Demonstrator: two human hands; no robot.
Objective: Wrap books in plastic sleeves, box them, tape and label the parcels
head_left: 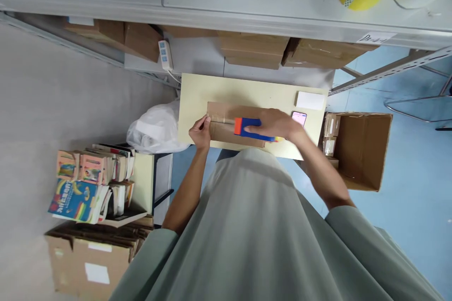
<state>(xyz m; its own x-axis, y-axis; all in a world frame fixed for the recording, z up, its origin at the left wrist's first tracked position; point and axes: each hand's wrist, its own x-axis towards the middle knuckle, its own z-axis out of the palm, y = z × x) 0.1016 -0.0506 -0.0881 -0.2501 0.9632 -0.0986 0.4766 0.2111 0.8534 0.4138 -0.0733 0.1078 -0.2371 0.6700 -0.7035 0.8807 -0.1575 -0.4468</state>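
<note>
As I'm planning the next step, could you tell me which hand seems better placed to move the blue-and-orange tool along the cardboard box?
Probably the right: the right hand holds the blue-and-orange tool over the cardboard box, while the left hand is at the box's left end.

The only view comes from a camera worn on the person's head, facing forward and steeply down, near enough that the grey-green cloth shirt (247, 225) fills the lower middle, with the pale yellow rectangular tabletop (201, 89) farther off, near mid-frame.
</note>
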